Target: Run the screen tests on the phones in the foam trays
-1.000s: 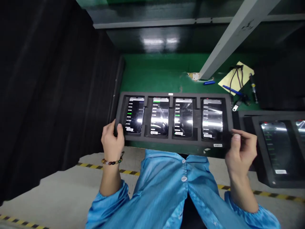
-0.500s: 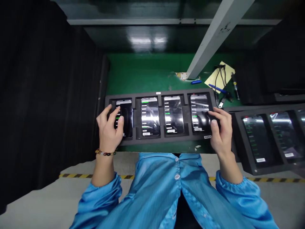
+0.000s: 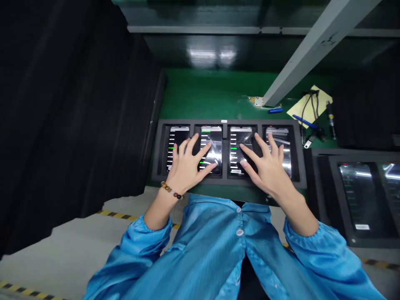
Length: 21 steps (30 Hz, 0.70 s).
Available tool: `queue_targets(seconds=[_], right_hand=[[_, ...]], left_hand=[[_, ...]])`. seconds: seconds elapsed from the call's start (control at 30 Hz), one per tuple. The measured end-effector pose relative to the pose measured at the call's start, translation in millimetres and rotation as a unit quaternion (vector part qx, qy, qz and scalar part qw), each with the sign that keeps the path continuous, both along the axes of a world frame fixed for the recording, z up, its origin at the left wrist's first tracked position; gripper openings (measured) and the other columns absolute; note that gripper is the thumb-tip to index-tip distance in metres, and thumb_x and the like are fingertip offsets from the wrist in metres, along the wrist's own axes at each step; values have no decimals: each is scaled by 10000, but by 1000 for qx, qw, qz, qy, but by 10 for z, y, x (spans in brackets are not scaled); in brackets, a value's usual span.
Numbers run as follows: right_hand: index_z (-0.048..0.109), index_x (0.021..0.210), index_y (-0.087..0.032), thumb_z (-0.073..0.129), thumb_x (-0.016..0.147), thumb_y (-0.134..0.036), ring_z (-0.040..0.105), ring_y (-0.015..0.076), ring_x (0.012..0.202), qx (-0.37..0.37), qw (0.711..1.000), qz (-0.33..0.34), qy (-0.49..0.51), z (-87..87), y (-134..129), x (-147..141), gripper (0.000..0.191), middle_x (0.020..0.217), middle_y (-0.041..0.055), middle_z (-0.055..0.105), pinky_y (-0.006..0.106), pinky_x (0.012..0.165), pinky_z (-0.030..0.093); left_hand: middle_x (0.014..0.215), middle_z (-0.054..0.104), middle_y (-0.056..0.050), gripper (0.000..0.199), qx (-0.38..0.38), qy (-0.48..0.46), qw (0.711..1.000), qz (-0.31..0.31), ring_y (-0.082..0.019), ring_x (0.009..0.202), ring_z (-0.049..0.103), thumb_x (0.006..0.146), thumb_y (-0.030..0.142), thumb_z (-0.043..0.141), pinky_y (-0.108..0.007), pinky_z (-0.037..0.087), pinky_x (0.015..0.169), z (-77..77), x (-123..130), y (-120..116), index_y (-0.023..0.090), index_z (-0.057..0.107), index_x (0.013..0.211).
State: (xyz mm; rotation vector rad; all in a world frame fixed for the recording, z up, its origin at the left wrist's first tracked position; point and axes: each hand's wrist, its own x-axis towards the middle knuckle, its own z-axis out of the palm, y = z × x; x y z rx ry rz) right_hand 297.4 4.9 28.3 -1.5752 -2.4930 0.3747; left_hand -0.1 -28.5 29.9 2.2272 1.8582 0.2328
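Nothing legible: left phone (image 3: 183,135), second phone (image 3: 216,154) and third phone (image 3: 245,137) show rows of white and green characters, too small to read. White stickers on third phone's near end, tray's (image 3: 226,181) far rim and the separate phone (image 3: 359,196) at right unreadable; post (image 3: 308,54) marks unclear.

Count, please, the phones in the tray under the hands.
4, in a row: leftmost phone, second phone, third phone, rightmost phone. Left hand and right hand partly cover them; none fully hidden.
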Motion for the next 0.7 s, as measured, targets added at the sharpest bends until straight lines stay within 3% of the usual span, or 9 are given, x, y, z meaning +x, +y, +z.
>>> queue_targets(seconds=[0.2,0.37,0.43,0.53,0.6,0.67,0.7], right_hand=[[534,1664,-344,461,1141,-561,194,487,1706,-16,999,35,-24,61,-289,86,571,1818,143,304,869,1258,277],[576,1635,-335,456,1144,-560,220,489,1696,-23,999,21,-26,57,-362,37,553,1823,135,296,871,1259,275],[599,1616,-317,453,1139,-585,238,486,1691,-26,999,23,-20,152,-440,77,567,1810,139,325,865,1257,297],[665,1541,-287,508,1112,-620,357,446,1646,-55,996,64,14,385,-564,243,566,1755,134,431,746,1238,458],[686,1498,-282,553,1100,-592,450,406,1592,-49,995,72,56,484,-526,334,522,1699,125,507,658,1211,533],[667,1516,-282,573,1099,-550,435,403,1603,-5,995,43,86,453,-351,328,505,1695,127,508,659,1253,490],[652,1538,-283,577,1097,-544,375,424,1638,20,995,24,90,394,-237,284,517,1723,132,471,701,1287,428]], left_hand=[[1782,376,-157,723,-27,13,1000,-8,-446,1557,426,1037,686,612,-815,265,1299,28,26,-248,358,522,1675],[1767,391,-164,728,-20,8,1000,-2,-436,1543,443,1036,658,641,-814,247,1309,24,61,-324,352,510,1684],[1738,431,-169,714,-22,-5,1000,-6,-436,1517,467,1023,653,667,-800,287,1301,130,33,-408,329,560,1650],[1618,575,-143,575,-36,-67,996,-48,-400,1434,552,1003,636,708,-670,482,1223,371,-92,-554,291,730,1463],[1486,676,-116,425,-2,-111,992,-53,-358,1349,623,1021,563,712,-591,553,1154,458,-188,-540,302,784,1348],[1493,673,-118,417,51,-114,992,-25,-358,1369,619,1029,521,708,-601,528,1184,407,-235,-394,315,765,1387],[1590,606,-132,489,60,-100,993,-13,-384,1446,567,1022,542,710,-637,484,1229,339,-231,-292,311,731,1452]])
